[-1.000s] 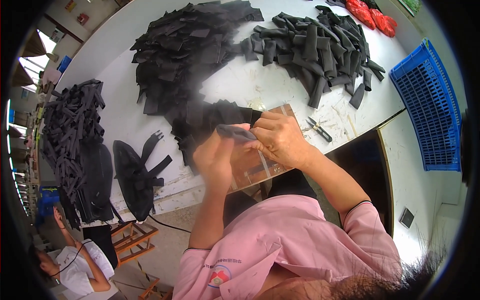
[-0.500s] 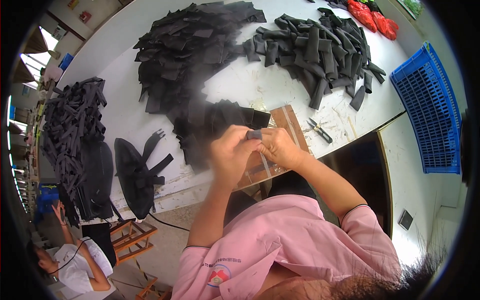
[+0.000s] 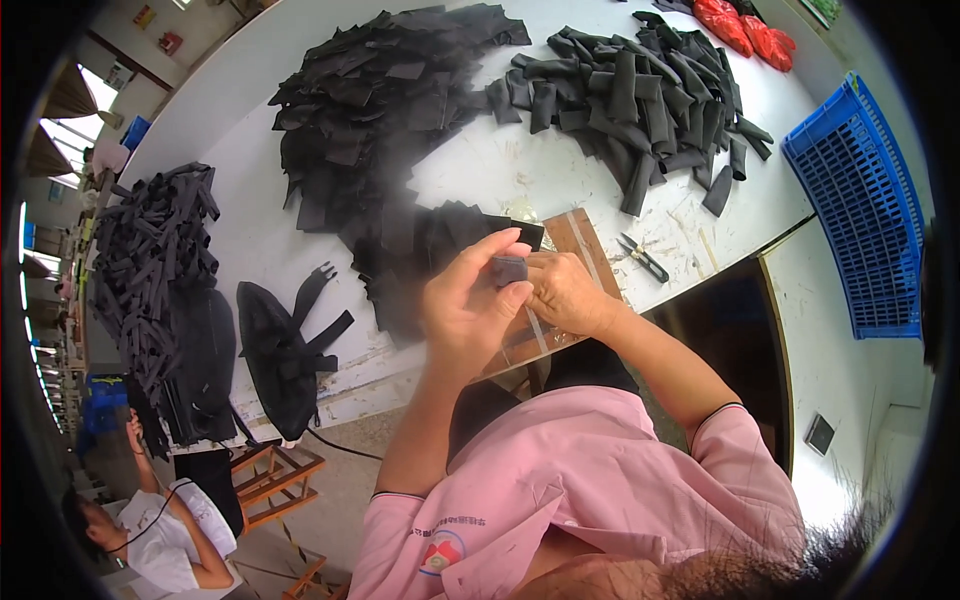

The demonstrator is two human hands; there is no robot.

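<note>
Both my hands are together over a brown board (image 3: 572, 238) at the near edge of the white table. A small dark fabric sleeve (image 3: 510, 270) sits between them. My left hand (image 3: 465, 310) has it between the thumb below and the fingers above. My right hand (image 3: 568, 292) is closed around its other end, and that end is hidden by the fingers. Just beyond my hands is a large heap of flat black fabric pieces (image 3: 375, 110). Farther right lies a pile of dark fabric tubes (image 3: 650, 100).
Thread snips (image 3: 643, 258) lie right of the board. A blue plastic crate (image 3: 860, 210) stands at the right. Red plastic bags (image 3: 745, 35) lie at the far right. A black strapped pouch (image 3: 280, 355) and black strips (image 3: 150, 270) lie left. A person (image 3: 170, 530) sits at lower left.
My left fingers have spread from a tight grip, so more of the fabric sleeve shows between thumb and fingers. My right hand stays nearly in place. The seated person's raised hand has shifted.
</note>
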